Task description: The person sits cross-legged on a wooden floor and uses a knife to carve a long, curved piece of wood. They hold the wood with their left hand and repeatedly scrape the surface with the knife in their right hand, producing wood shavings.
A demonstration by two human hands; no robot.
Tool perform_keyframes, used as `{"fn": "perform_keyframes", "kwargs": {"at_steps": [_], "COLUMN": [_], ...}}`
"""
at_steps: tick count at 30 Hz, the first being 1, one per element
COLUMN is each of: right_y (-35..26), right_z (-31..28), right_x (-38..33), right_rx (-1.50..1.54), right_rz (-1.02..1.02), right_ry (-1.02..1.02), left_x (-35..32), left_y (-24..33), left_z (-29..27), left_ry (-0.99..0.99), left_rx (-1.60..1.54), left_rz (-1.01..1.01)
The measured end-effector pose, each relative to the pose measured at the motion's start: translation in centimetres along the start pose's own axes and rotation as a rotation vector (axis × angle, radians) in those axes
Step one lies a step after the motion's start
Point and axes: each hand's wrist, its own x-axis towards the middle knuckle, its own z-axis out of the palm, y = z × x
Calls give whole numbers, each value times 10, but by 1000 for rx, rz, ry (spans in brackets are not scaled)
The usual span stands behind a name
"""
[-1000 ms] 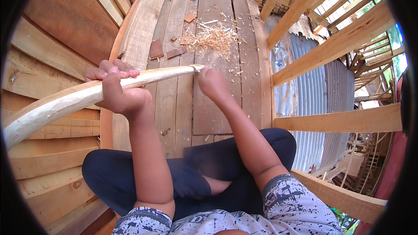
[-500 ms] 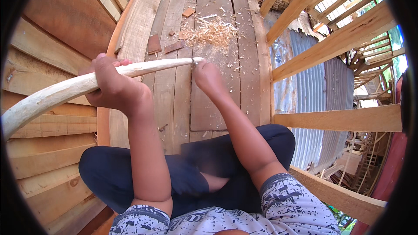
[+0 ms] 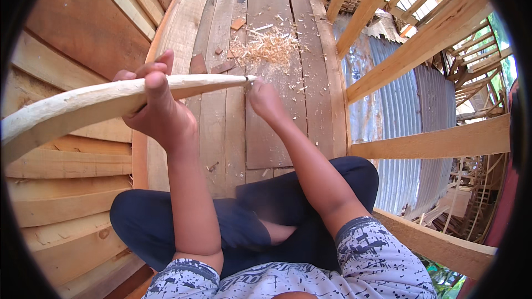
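Observation:
A long pale peeled wooden stick (image 3: 83,102) runs from the lower left up to a thin tip at centre. My left hand (image 3: 158,108) wraps around its middle and holds it off the floor. My right hand (image 3: 265,99) is closed right at the stick's narrow tip (image 3: 244,80); something small seems pinched in the fingers against the tip, but I cannot make out what. Below both arms are my crossed legs in dark trousers (image 3: 244,216).
I sit on a worn plank floor (image 3: 277,133). A heap of pale wood shavings (image 3: 269,47) and a few wood chips lie ahead. Stacked boards (image 3: 61,188) rise at left. A timber railing (image 3: 432,141) and corrugated metal sheets (image 3: 399,105) are at right.
The stick has risen and swung closer to the camera, its thick end now larger at left. Both hands moved up with it; the right stays at the tip.

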Motion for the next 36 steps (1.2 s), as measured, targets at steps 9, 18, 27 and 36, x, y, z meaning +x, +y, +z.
{"fn": "perform_keyframes", "kwargs": {"at_steps": [9,18,27,36], "right_y": [17,-15,-1,-27], "right_z": [-3,-17,-14,-28], "right_x": [8,-11,-8,-22], "right_rx": [48,115,89,185], "right_rz": [-120,-110,-174,-195], "right_ry": [-52,-108,-69,-87], "left_x": [-1,12,5,23], "left_y": [8,-9,-11,-24], "left_z": [-2,-30,-23,-23], "left_ry": [-230,-625,-791,-749], "left_rx": [40,-110,-236,-283], "left_rz": [-133,-272,-266,-343]}}
